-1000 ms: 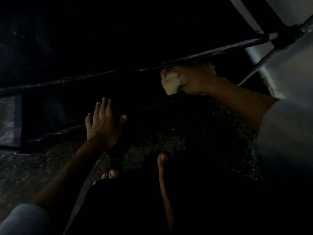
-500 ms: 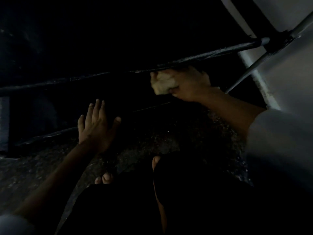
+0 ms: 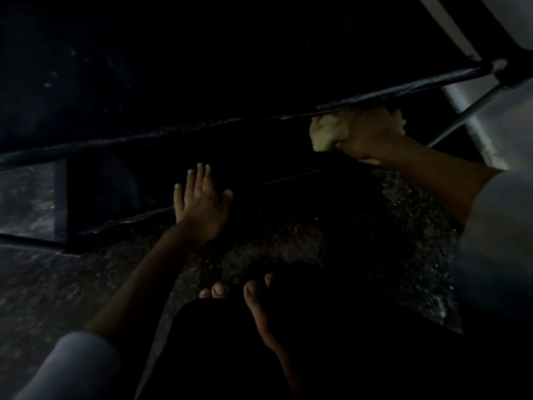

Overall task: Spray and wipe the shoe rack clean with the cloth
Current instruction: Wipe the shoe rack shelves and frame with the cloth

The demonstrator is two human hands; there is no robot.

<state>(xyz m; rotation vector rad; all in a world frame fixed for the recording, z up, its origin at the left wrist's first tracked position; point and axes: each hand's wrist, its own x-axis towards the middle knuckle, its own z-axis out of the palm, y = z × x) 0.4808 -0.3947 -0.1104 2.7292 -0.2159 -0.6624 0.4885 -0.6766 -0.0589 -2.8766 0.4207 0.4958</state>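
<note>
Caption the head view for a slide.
Right hand presses a bunched cloth against the shoe rack's dark upper rail; left hand rests open on a lower bar.

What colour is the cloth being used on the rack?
Pale yellowish cream cloth, head view.

Super dim shot, mostly black. Only light spilled in from top right, catching pale wall (image 3: 501, 119) and top rail of shoe rack (image 3: 403, 89). Cloth (image 3: 327, 134) was brightest spot mid-frame. Floor (image 3: 317, 226) grainy, noisy. Sleeves at corners soft, blurry; rails bowed from wide lens.
</note>
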